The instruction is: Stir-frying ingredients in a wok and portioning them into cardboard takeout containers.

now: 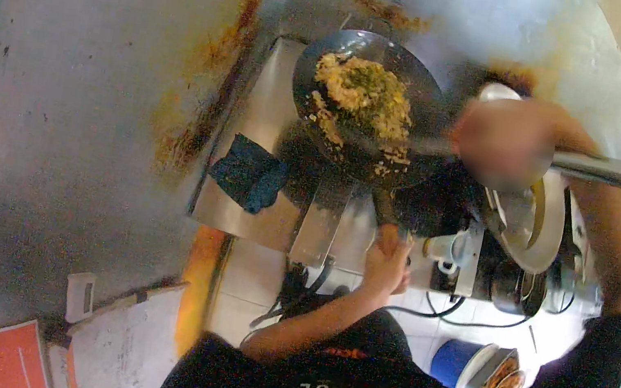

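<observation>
A dark wok sits over the stove, with fried rice and chopped greens heaped towards its far left side. My left hand is closed around the wok's handle, at the near side. Blurred, my right hand grips the long metal handle of a cooking utensil to the right of the wok. The utensil's thin shaft points left over the wok, and its working end is hard to make out against the rice.
A folded dark blue cloth lies on the steel counter left of the wok. A white cup stands near the front edge. Right are a large pale vessel and a dark pot. Lower down are a blue bucket and food containers.
</observation>
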`<state>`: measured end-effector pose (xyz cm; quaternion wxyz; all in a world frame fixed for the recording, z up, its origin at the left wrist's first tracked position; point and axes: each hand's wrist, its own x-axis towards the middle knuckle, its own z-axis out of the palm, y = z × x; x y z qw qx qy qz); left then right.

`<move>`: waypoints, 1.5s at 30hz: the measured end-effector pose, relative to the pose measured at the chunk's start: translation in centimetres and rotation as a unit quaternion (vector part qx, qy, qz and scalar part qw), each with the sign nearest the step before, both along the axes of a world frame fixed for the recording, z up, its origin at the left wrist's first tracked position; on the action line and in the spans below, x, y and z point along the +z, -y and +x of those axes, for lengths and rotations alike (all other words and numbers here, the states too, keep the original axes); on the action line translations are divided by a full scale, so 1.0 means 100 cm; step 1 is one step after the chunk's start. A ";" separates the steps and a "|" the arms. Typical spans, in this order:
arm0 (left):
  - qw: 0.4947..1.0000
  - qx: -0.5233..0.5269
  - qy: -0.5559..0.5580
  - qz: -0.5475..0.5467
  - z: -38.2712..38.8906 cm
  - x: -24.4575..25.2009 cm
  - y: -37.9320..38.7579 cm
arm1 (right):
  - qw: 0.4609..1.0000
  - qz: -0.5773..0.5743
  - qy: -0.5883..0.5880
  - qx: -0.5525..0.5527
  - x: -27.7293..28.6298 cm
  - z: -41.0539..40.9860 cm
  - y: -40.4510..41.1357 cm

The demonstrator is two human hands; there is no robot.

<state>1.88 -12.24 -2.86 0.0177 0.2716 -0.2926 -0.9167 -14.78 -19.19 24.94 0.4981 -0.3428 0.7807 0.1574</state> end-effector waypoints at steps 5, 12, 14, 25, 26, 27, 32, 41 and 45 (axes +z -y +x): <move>0.997 0.044 0.061 0.036 -0.020 0.058 -0.032 | 0.989 -0.142 -0.034 0.026 -0.031 -0.010 0.007; 0.989 -0.108 0.012 0.101 0.027 0.010 0.024 | 0.979 0.051 0.088 0.178 -0.046 -0.005 0.003; 0.995 -0.059 0.027 0.082 0.016 0.036 0.000 | 0.929 -0.103 -0.179 0.306 -0.098 -0.014 -0.004; 0.994 -0.038 0.047 0.090 0.019 0.023 0.016 | 0.978 -0.196 -0.063 -0.019 -0.050 -0.028 -0.021; 0.998 -0.028 0.021 0.058 0.024 0.022 0.020 | 0.973 -0.198 -0.030 -0.114 -0.039 -0.035 -0.039; 0.999 -0.020 -0.009 0.025 0.016 0.024 0.017 | 0.974 -0.198 -0.032 -0.104 -0.043 -0.042 -0.037; 0.991 -0.055 0.029 0.118 0.020 0.022 0.020 | 0.816 -0.409 -0.348 0.214 -0.205 0.007 -0.053; 0.995 -0.045 0.002 -0.092 0.020 0.007 0.013 | 0.915 -0.249 -0.262 0.179 -0.178 -0.041 -0.036; 0.984 -0.122 0.103 0.076 0.058 -0.010 0.065 | 0.991 0.019 -0.041 0.128 -0.022 0.013 -0.015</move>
